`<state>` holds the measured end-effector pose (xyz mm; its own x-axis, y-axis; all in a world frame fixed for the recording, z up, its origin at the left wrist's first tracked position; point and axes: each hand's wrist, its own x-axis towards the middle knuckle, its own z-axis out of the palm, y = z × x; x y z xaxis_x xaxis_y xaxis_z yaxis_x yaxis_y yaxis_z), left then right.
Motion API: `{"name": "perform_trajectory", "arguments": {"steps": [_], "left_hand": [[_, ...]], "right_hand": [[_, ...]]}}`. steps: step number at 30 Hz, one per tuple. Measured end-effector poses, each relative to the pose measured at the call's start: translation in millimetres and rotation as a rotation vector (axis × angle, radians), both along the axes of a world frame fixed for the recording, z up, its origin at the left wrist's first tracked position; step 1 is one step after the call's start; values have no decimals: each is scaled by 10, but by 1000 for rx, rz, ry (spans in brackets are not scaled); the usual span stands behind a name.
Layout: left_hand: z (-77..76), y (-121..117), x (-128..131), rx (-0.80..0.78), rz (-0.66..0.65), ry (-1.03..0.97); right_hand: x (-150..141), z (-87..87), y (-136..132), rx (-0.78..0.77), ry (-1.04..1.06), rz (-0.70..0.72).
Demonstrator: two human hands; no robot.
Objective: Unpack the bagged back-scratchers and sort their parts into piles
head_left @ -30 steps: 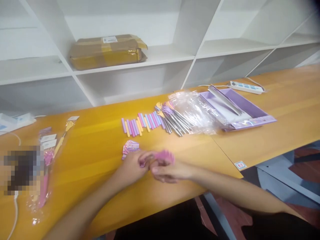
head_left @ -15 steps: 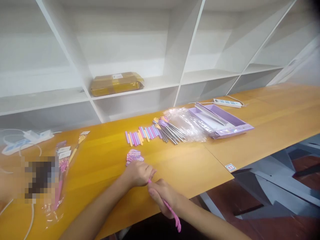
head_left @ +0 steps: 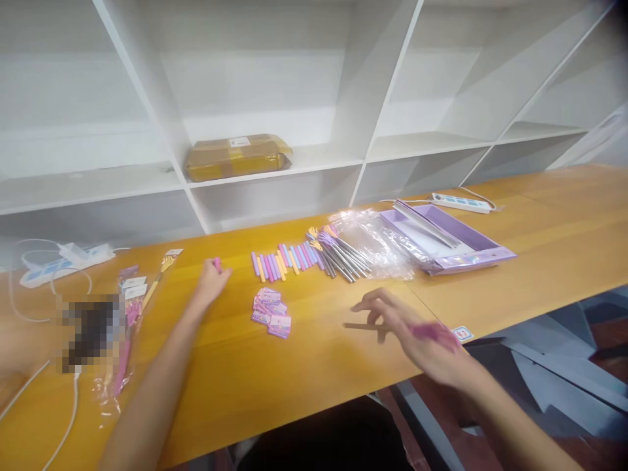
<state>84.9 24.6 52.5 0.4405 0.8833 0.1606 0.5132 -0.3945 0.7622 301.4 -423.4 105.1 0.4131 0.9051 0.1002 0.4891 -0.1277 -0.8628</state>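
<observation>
Over the desk (head_left: 314, 392), well apart from each other, the two hands each carry part of a pink piece: the left hand (head_left: 210, 282) has its fingers closed round a short pink handle (head_left: 216, 263), only its end showing, while the right hand (head_left: 400, 324), blurred, holds a thin metal rod (head_left: 363, 326) that juts leftward past half-curled fingers, with a pink hand-shaped head (head_left: 434, 333) by its palm. This piece therefore looks unjoined. Left of the left hand, a yellow scratcher (head_left: 152, 292) and a pink scratcher (head_left: 125, 350) lie in clear packets, apparently complete; pixelation hides something there. Plenty seems left: right of the left hand a row of coloured handles (head_left: 281, 263) lies loose, and beyond the right hand are headed rods (head_left: 343, 257) without handles, beside clear plastic bags (head_left: 366, 239) and a purple box (head_left: 454, 227). Between the hands sit printed cards (head_left: 269, 307). The desk is orange-brown and wood-toned, with a power strip (head_left: 461, 203) farther off past the right hand; beyond both hands, white shelves (head_left: 333, 157) bear a taped cardboard parcel (head_left: 239, 157).
</observation>
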Motion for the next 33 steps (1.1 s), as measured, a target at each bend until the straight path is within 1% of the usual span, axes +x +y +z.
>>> {"name": "perform_trajectory", "arguments": {"steps": [3,5,6,8,10,11,13,15,17,20,22,24,27,30,33], "left_hand": [[-225,-128,212,-216,-24,-110],[-339,-188,297,-283,-40,-177],[-384,-203,319,-297,-48,-197],[-457,-213,336,-302,-67,-201],[-513,-219,337,-282,-95,-168],[-532,-224,335,-262,-110,-144],[-540,-222,316,-200,-128,-89],[-491,-171,256,-109,-121,-22],[-378,-41,123,11,-67,59],[-132,274,-227,196,83,199],[19,496,-511,265,165,295],[114,667,-770,290,215,383],[137,778,-1026,271,252,482],[115,772,-1093,227,287,514],[183,731,-1008,167,247,462]], "right_hand": [[560,104,290,-39,89,-60],[885,115,547,-121,21,-107],[1031,106,687,-178,-73,-165],[1288,61,980,-287,-357,-325],[1491,-19,1276,-336,-608,-454],[1568,-72,1416,-345,-680,-480],[1660,-206,1664,-353,-738,-453],[1677,-371,1847,-341,-772,-414],[1650,-549,1951,-316,-810,-382],[1601,-774,1979,-247,-844,-369],[1586,-857,1951,-185,-852,-395],[1584,-878,1914,-117,-846,-426],[1571,-829,1854,-10,-823,-457],[1512,-740,1784,76,-791,-464],[1398,-627,1748,140,-764,-425]]}}
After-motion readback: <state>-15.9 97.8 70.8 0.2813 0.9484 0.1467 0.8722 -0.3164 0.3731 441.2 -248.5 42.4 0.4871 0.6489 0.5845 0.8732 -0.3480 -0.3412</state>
